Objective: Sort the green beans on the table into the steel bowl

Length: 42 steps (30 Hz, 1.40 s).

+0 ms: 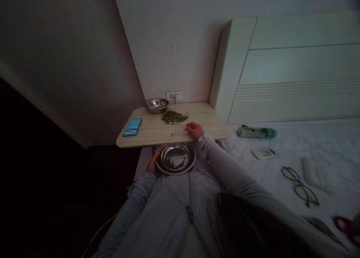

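My left hand (152, 164) grips the left rim of a steel bowl (176, 158) held just below the near edge of a small wooden table (157, 132); the bowl holds a thin layer of small green beans. My right hand (194, 130) rests on the tabletop near its front edge, fingers curled down against the wood beside a pale flat scrap (179, 130). A heap of green beans (173, 117) lies on the table beyond my right hand. A second steel bowl (156, 105) stands at the table's back left.
A blue flat object (132, 126) lies on the table's left side. A wall socket (173, 96) is behind the table. On the bed to the right lie a green bottle (256, 132), a small card (265, 153), glasses (299, 185) and a pale case (313, 171).
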Motion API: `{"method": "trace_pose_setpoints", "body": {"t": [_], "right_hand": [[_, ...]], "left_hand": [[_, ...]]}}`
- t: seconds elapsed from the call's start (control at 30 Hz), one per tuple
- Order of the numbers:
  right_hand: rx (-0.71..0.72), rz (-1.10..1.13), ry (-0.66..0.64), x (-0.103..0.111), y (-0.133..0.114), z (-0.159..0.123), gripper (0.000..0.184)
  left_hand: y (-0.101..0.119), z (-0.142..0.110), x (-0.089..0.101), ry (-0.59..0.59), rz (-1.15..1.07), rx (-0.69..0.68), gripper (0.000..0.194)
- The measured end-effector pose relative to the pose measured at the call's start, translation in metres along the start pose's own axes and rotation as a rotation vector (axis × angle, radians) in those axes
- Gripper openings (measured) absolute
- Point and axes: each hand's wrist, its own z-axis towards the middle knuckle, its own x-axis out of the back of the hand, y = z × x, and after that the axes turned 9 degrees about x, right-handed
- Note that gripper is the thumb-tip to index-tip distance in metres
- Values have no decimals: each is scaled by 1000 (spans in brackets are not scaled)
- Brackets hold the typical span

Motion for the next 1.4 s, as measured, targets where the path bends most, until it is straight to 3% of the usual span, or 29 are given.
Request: {"method": "trace_pose_setpoints", "body": {"t": [0.3, 0.67, 0.9, 1.1, 1.4], "right_hand": [[-39, 124, -55, 2, -7, -2, 16], [-86, 202, 0, -6, -19, -2, 14], [-59, 152, 0, -23, -20, -3, 15], [-69, 93, -13, -22, -14, -6, 14], [-79, 176, -86, -24, -18, -6, 13]], "left_hand": [[0, -1, -1, 18, -17, 13, 19], [-1, -3, 2, 39, -36, 38, 16], [1, -9, -2, 13, -24, 40, 18], [1, -4, 1, 24, -40, 72, 17], [3, -7, -2, 38, -3, 55, 19]]}}
